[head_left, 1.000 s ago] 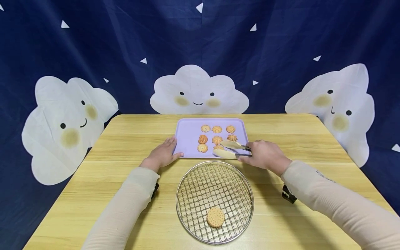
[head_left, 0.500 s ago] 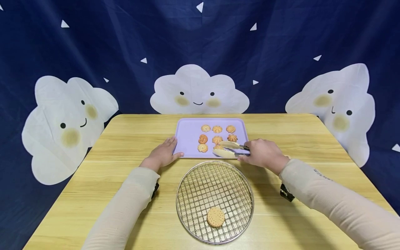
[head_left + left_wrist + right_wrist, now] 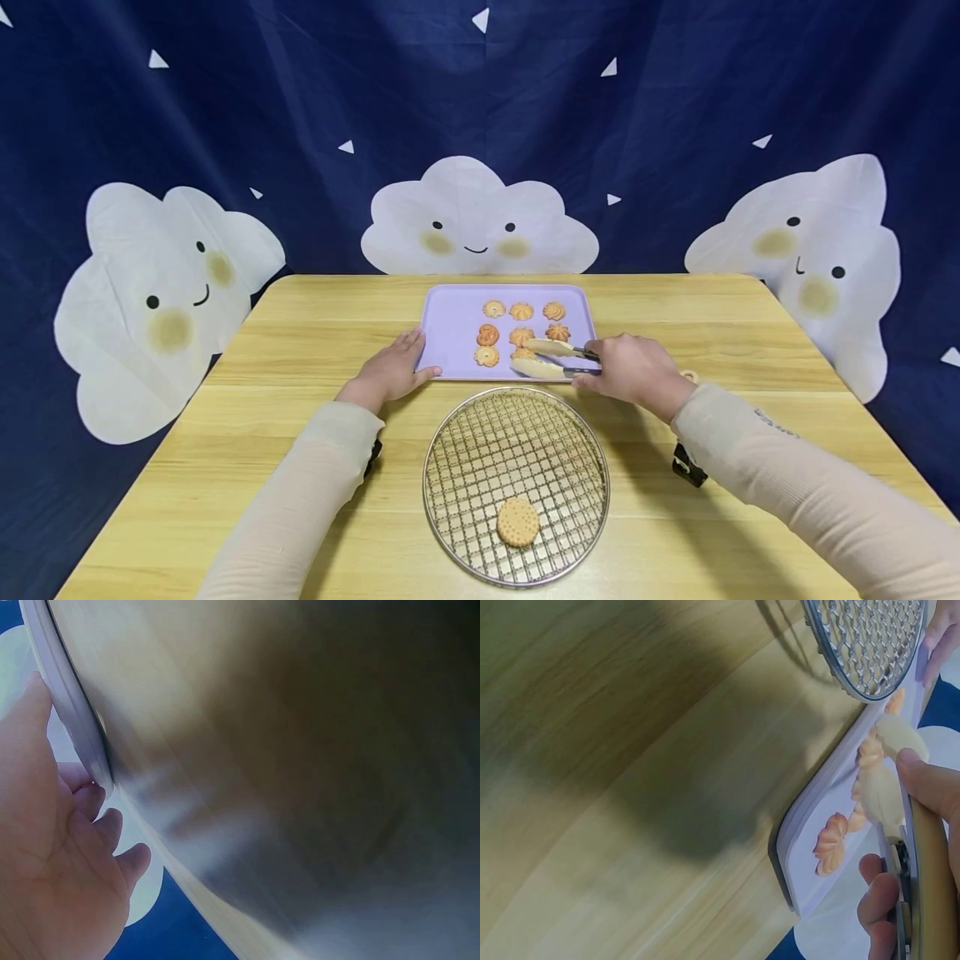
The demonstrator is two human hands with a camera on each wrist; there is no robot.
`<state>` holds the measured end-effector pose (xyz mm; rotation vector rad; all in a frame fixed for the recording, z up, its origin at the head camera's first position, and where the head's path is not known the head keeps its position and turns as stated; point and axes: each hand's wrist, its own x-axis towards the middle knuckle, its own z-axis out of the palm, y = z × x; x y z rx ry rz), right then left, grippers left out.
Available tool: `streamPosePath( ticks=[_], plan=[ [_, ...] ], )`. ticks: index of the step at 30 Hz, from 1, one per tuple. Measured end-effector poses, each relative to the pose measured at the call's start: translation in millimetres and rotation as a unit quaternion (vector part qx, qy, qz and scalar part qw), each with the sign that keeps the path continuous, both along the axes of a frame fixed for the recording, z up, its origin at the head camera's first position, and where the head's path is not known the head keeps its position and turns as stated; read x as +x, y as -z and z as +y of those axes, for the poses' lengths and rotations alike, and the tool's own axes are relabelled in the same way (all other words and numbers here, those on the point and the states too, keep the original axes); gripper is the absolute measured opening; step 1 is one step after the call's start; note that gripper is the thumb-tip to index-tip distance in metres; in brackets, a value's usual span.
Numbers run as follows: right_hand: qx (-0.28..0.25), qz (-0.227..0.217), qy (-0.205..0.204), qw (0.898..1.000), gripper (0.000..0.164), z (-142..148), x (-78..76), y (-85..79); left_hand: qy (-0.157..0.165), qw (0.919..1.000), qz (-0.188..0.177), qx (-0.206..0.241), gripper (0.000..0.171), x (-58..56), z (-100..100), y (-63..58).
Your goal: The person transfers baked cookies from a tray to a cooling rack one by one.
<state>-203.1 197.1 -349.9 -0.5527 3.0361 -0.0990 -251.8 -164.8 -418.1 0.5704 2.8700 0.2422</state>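
Note:
My left hand [image 3: 392,371] rests at the left front corner of a lilac tray [image 3: 448,329], fingers along its side and thumb over the front rim. In the left wrist view the fingertips touch the tray's edge [image 3: 79,712]. My right hand [image 3: 637,375] grips a pair of tongs [image 3: 551,347] with pale tips and dark metal arms. The tips are spread over the tray's front row, around a flower-shaped cookie [image 3: 522,353] that they partly cover. Several cookies lie in rows, including a pretzel-shaped cookie [image 3: 487,335] and a swirl cookie [image 3: 554,311].
A round wire rack [image 3: 517,433] stands in front of the tray, raised above the table in the right wrist view. One round, dotted biscuit [image 3: 517,522] lies on its near part. Behind the wooden table [image 3: 337,308] hangs a dark blue curtain [image 3: 480,83] with clouds.
The right hand and tongs have shifted slightly left, and the tips are a little nearer each other than a second ago. The left hand, tray and rack keep their places.

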Motion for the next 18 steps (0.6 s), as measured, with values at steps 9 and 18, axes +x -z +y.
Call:
streamPosePath(
  ticks=[9,18],
  plan=[
    [-0.013,0.006,0.006,1.000,0.068,3.9,2.2,1.7,0.003,1.0000,0.003,0.002,0.081,1.6,-0.1,-2.2],
    [-0.041,0.044,-0.006,0.998,0.073,5.0,8.1,2.4,0.001,1.0000,0.002,0.003,0.081,0.7,-0.7,-1.3]
  ],
)
